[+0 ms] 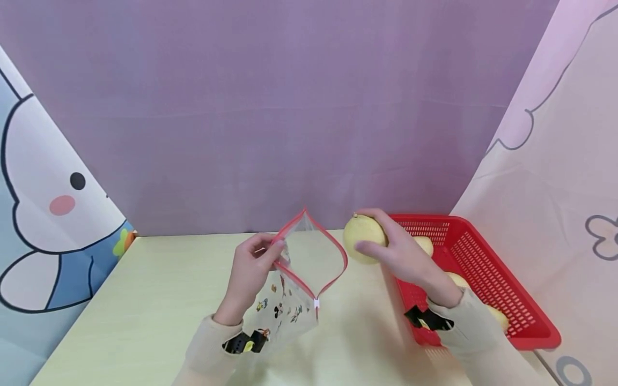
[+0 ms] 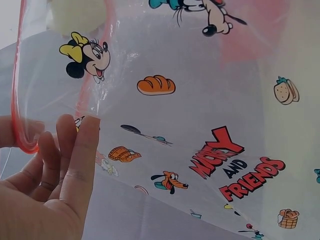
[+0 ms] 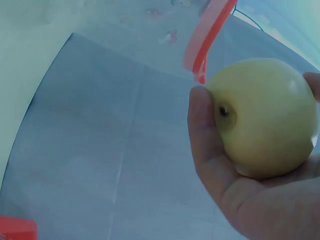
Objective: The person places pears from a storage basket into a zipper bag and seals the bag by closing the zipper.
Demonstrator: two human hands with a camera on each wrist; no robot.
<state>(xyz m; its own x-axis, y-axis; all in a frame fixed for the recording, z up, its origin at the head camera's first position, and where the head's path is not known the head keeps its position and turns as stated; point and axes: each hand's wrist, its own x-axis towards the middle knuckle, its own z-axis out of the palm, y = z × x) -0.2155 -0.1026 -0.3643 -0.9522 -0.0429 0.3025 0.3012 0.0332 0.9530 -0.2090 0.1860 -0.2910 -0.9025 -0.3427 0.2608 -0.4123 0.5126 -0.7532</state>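
In the head view my left hand [image 1: 254, 269] pinches the red-edged rim of a clear zip bag [image 1: 289, 321] printed with cartoon figures. The bag's mouth gapes in a diamond shape, with a white slider [image 1: 316, 303] at its near corner. The left wrist view has the fingers [image 2: 82, 165] on the rim and the print "Mickey and Friends" on the film. My right hand [image 1: 401, 252] grips a round, pale yellow pear [image 1: 363, 236] just right of the bag's mouth. In the right wrist view, the pear's dark dimple [image 3: 224, 111] shows beside the thumb, close to the red strip.
A red plastic basket [image 1: 507, 289] with perforated walls stands at the right under my right forearm, holding several yellow fruits [image 1: 497, 317]. Pale wood-look tabletop [image 1: 145, 300] spreads below. A purple curtain [image 1: 289, 118] hangs behind, with printed cloth panels on both sides.
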